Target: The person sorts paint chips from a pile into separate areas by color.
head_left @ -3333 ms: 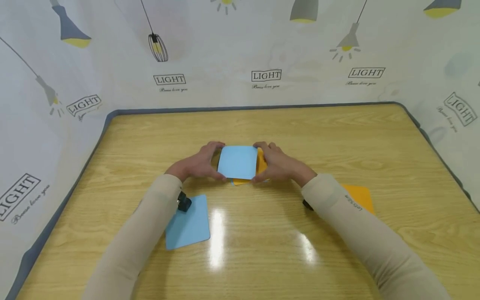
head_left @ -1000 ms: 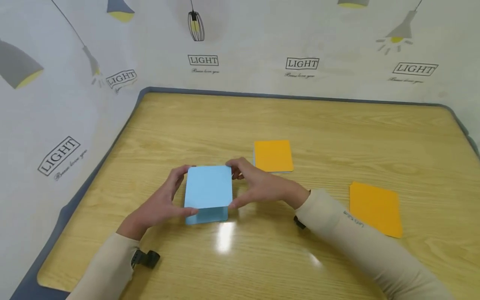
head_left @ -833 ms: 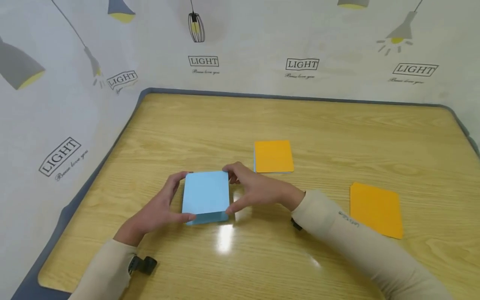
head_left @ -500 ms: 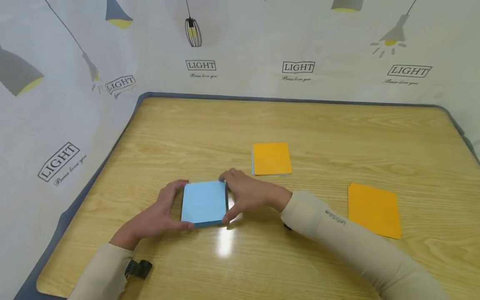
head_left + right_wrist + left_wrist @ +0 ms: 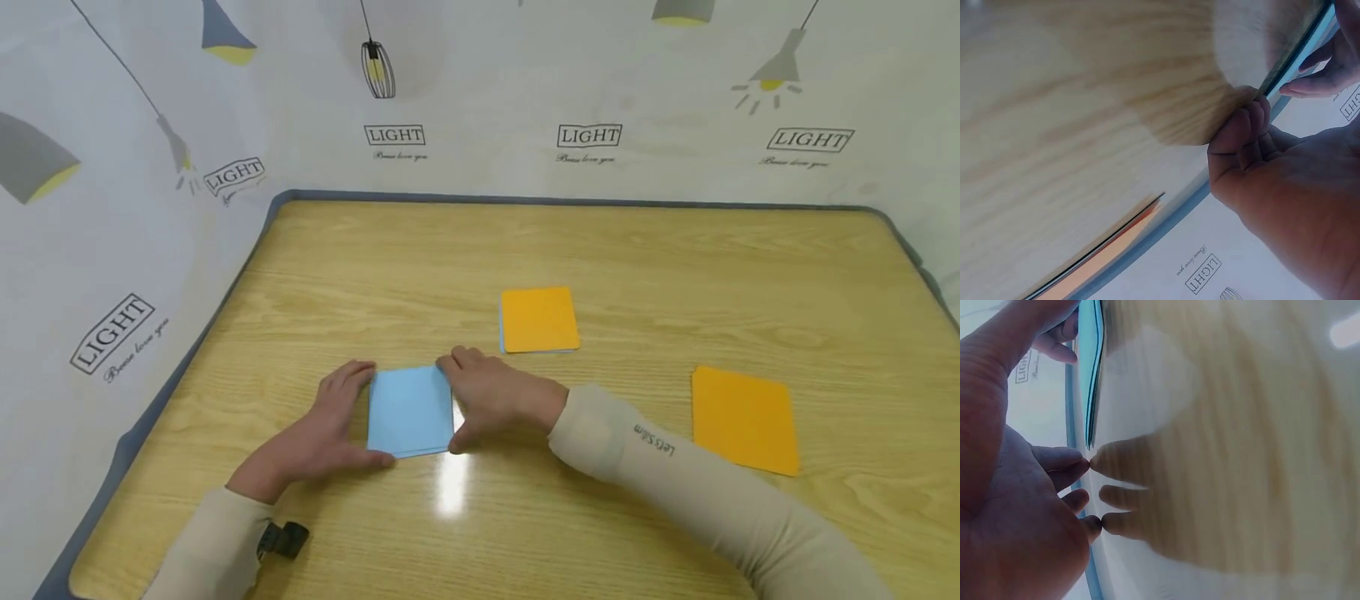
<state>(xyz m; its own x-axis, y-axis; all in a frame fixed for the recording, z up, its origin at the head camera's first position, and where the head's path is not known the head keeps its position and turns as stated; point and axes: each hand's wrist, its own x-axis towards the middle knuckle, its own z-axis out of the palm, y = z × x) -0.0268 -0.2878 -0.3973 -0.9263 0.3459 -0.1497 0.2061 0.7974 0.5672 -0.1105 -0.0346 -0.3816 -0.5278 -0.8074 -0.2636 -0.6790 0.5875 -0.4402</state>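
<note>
A square light-blue card (image 5: 410, 411) lies over another blue one on the wooden table, left of middle; a thin second edge shows along its near side. My left hand (image 5: 330, 429) holds its left side, thumb at the near corner and fingertips by the far corner. On the opposite side my right hand (image 5: 491, 396) grips the right-hand corners between thumb and curled fingers. In the left wrist view the blue cards (image 5: 1089, 369) appear edge-on, with left fingertips touching the table beside them. Right fingers (image 5: 1254, 122) meet the cards' corner in the right wrist view.
Behind my right hand sits a small stack with an orange card (image 5: 540, 320) on top and blue edges showing beneath. Further right lies an orange pile (image 5: 745, 419), close to my right sleeve. A lamp-patterned white curtain (image 5: 480, 108) surrounds the table (image 5: 600, 533).
Both hands carried the blue card from the middle stack leftward and nearer, then lowered it onto the other blue card. The middle stack now shows orange on top.
</note>
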